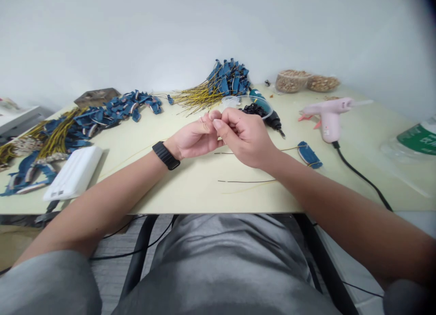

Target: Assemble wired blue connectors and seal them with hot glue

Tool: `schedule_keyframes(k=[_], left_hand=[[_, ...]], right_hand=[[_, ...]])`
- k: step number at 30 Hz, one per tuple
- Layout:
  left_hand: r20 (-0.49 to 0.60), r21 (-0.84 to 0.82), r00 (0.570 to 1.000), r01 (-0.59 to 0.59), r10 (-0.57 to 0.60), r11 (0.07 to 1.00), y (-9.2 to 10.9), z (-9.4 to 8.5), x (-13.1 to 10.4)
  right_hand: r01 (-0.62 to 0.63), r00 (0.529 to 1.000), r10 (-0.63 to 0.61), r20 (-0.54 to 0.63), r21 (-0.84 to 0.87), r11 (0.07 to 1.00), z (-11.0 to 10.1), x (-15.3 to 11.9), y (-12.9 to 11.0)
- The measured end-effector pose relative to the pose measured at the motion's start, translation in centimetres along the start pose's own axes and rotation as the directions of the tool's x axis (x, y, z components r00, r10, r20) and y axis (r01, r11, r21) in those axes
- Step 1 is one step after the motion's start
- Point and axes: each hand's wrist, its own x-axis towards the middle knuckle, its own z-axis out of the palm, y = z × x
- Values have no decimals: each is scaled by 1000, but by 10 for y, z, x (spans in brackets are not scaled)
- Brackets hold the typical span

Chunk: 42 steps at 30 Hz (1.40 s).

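My left hand (200,135), with a black watch (165,155) on its wrist, meets my right hand (243,135) above the middle of the table. Both pinch with fingertips pressed close together; whatever lies between them is too small or hidden to name. Under my right hand and forearm, a blue piece (309,155) with yellow and black wires lies on the table. One dark wire (247,182) from that area stretches left below my hands. Just behind my fingers is a clear round container (267,107) with small black parts (255,110).
Blue pieces with yellow wires are heaped at the back (229,76) and left (112,108). A pink glue gun (329,115) with a black cord lies right, near a green-labelled bottle (420,138). A white power bank (74,173) lies left. A dark tool (273,122) sits behind my right hand.
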Motion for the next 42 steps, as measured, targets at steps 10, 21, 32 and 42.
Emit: schedule_keyframes(k=[10, 21, 32, 42], left_hand=[[30, 76, 1000, -9, 7, 997, 0, 1, 1], [-378, 376, 863, -188, 335, 907, 49, -15, 18], [-429, 689, 730, -117, 532, 715, 58, -57, 21], [-369, 790, 809, 13, 457, 614, 64, -82, 14]], right_hand=[[-75, 997, 75, 19, 6, 997, -1, -2, -2], [-199, 980, 196, -39, -120, 973, -5, 2, 28], [-260, 965, 250, -77, -179, 949, -8, 2, 21], [-274, 961, 266, -71, -147, 951, -8, 4, 21]])
